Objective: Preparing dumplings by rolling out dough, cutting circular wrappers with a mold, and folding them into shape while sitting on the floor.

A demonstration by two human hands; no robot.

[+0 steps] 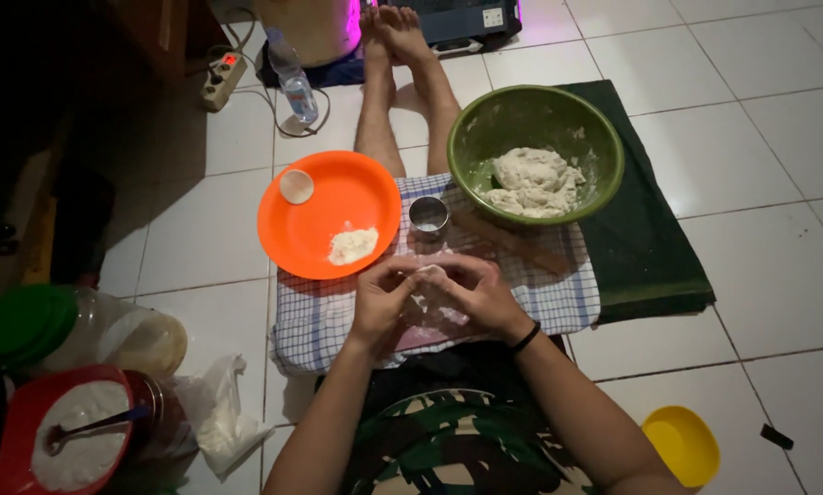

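Pinching a small pale dough piece [431,272] between both hands

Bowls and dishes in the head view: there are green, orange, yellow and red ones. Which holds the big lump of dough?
The green bowl, on the dark mat beyond the hands, holds the dough lump. The orange plate carries only a small white heap.

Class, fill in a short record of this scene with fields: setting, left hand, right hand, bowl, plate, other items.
Setting: person seated on tiled floor, checked cloth over lap
Left hand: pinching a small dough piece
Right hand: closed on the same piece
Bowl: green bowl holding a dough mass
Plate: orange plate with a white lump and a small round disc
Other items: metal cup, rolling pin, yellow bowl
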